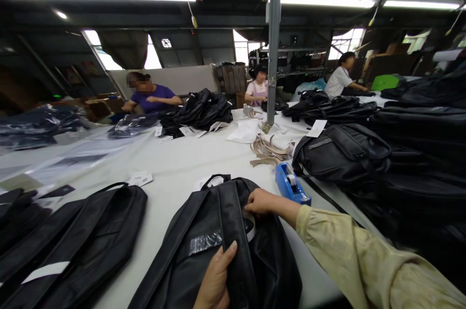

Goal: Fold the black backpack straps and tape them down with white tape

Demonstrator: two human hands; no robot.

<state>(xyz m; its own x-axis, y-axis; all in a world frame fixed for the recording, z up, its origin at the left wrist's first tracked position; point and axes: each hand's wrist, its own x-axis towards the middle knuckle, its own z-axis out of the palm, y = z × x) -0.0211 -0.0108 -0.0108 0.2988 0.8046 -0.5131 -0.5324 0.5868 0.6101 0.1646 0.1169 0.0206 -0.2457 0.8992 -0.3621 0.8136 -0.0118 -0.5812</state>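
Note:
A black backpack point(182, 251) lies on the white table in front of me, its shoulder straps facing up. My left hand point(216, 275) is closed round the lower part of one shoulder strap point(233, 217), thumb on top. At that strap's far side, my right hand point(259, 202) is pinched, fingertips bent down against its edge. A curved white strip point(251, 234) runs out just below these fingers, which seem to hold its upper end. Clear shiny film point(206, 242) covers a patch on the back panel.
A blue tape dispenser point(292, 184) stands beyond my right forearm, near a bundle of beige strips point(271, 148). Another backpack point(109, 231) with a white band point(45, 271) lies left. Black bags point(342, 149) are piled right. A metal post point(274, 47) rises ahead; several people work across the table.

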